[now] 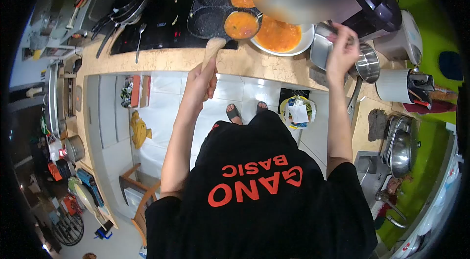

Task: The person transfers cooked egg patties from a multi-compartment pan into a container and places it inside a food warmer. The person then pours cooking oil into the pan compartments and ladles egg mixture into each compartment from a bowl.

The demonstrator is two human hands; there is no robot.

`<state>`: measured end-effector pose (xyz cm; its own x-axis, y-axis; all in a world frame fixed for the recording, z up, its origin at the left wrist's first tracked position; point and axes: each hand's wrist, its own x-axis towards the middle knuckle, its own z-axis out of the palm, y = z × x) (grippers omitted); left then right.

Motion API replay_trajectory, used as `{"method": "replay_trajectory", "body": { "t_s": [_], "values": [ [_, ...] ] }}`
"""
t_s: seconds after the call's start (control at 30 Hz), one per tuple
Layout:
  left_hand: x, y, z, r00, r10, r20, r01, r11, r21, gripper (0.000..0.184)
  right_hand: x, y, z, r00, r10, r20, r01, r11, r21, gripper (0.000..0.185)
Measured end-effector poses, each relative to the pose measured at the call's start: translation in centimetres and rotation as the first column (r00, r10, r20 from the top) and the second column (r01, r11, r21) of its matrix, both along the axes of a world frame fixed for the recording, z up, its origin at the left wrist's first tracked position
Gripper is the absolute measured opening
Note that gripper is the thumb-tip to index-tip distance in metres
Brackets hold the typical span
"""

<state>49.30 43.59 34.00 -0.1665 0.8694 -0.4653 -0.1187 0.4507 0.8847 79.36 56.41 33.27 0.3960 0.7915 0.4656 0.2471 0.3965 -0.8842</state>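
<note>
My left hand (200, 80) is wrapped round the pale wooden handle (212, 52) of a dark speckled pan (208, 21) with several round wells. Orange mixture lies in the pan's right-hand wells, the nearer one (241, 25) being fuller in view. Touching the pan's right side, a white bowl (307, 43) holds more of the orange mixture. My right hand (344, 46) is raised over the rim of a metal tray (320, 46), its fingers curled together and slightly blurred. What lies between those fingers, if anything, is hidden.
A small steel saucepan (367, 63) stands right of my right hand, its handle over the counter edge. Stacked frying pans (129, 7) and a spoon (140, 41) lie left on the black cooktop (164, 29). A utensil holder (394, 85) and sink (367, 163) are at right.
</note>
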Motion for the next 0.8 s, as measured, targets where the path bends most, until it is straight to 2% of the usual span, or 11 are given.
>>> {"method": "replay_trajectory", "body": {
  "t_s": [0.03, 0.1, 0.17, 0.23, 0.27, 0.33, 0.37, 0.43, 0.5, 0.57, 0.8],
  "values": [
    [0.0, -0.1, 0.0, 1.0, -0.001, 0.012, 0.001, 1.0, 0.006, 0.035, 0.0, 0.1, -1.0, 0.991, -0.026, 0.131, 0.038, 0.995, -0.09, 0.019],
    [-0.1, -0.4, 0.3, 1.0, -0.021, -0.004, 0.021, 1.0, 0.005, 0.035, 0.1, 0.9, -3.1, 0.842, -0.072, 0.535, 0.112, 0.993, -0.043, 0.018],
    [-0.1, -0.8, 0.6, 1.0, 0.007, 0.012, -0.007, 0.999, -0.034, 0.037, -0.4, 1.7, -4.6, 0.815, -0.053, 0.577, 0.101, 0.994, -0.052, 0.018],
    [0.0, -1.1, 1.1, 1.0, 0.009, -0.021, -0.01, 0.999, -0.039, 0.037, -0.7, 3.3, -6.3, 0.776, -0.083, 0.626, 0.012, 0.993, 0.116, 0.016],
    [0.0, -1.3, 1.2, 0.999, 0.018, -0.046, -0.02, 0.999, -0.043, 0.036, -1.2, 4.1, -7.3, 0.776, -0.09, 0.624, 0.028, 0.994, 0.109, 0.016],
    [-0.3, -1.8, 1.0, 0.999, 0.009, -0.037, -0.011, 0.999, -0.036, 0.036, -2.0, 4.6, -8.8, 0.937, 0.024, 0.347, -0.023, 1.0, -0.007, 0.017],
    [-0.3, -1.9, 1.0, 0.999, 0.023, -0.027, -0.024, 1.0, -0.012, 0.036, -2.0, 4.0, -8.8, 0.936, 0.01, 0.352, -0.005, 1.0, -0.015, 0.017],
    [-0.3, -2.3, 1.2, 0.999, 0.044, -0.015, -0.044, 0.998, -0.041, 0.033, -2.3, 3.3, -8.7, 0.972, 0.2, 0.125, -0.174, 0.966, -0.193, 0.021],
    [-0.6, -2.8, 1.3, 0.997, 0.059, -0.05, -0.061, 0.998, -0.032, 0.033, -2.3, 2.8, -8.7, 0.977, 0.195, 0.089, -0.177, 0.967, -0.181, 0.026],
    [-0.9, -3.4, 1.4, 0.997, 0.057, -0.055, -0.059, 0.998, -0.028, 0.034, -1.9, 2.2, -8.1, 0.979, 0.14, -0.149, -0.178, 0.943, -0.281, 0.028],
    [-2.0, -5.2, -0.1, 0.997, 0.008, -0.074, -0.01, 1.0, -0.028, 0.035, 0.3, 2.7, -6.0, 0.987, 0.092, -0.132, -0.133, 0.927, -0.35, 0.034]
  ]
}}
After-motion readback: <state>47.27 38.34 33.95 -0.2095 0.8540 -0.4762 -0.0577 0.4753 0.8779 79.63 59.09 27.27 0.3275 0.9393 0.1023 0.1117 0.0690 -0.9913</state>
